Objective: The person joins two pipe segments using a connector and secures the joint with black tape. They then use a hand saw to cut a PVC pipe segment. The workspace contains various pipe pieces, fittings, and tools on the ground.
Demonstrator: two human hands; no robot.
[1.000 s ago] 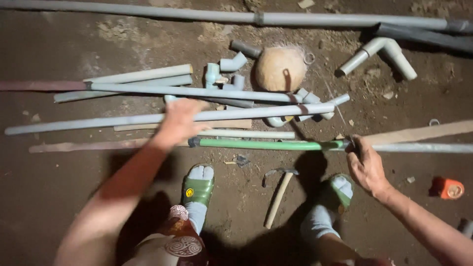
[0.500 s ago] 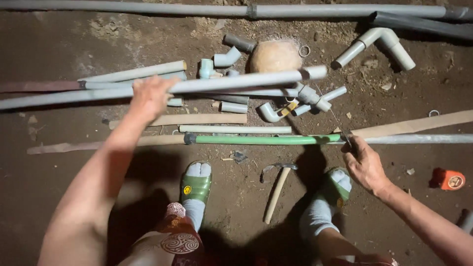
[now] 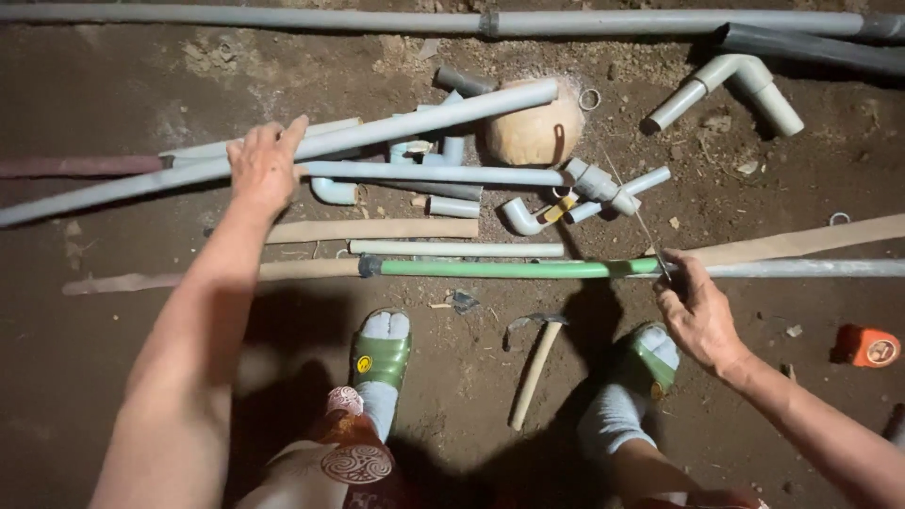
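Around our left hand (image 3: 264, 170) the ground was crowded: long grey pipe (image 3: 377, 132), elbow fittings (image 3: 528, 215), round clay pot (image 3: 535, 132). Near our right hand (image 3: 698, 316) lay the green pipe (image 3: 500, 269). We noted open dirt between hammer (image 3: 534, 368) and orange tape measure (image 3: 867, 346).

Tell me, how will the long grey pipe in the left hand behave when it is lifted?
The long grey pipe looks straight, so probably stiff. Held near one end by the left hand, its far end may dip. Being round, it would likely roll.

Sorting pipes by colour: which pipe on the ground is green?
The green pipe lying across just ahead of the feet, its right end by the right hand; the others are grey.
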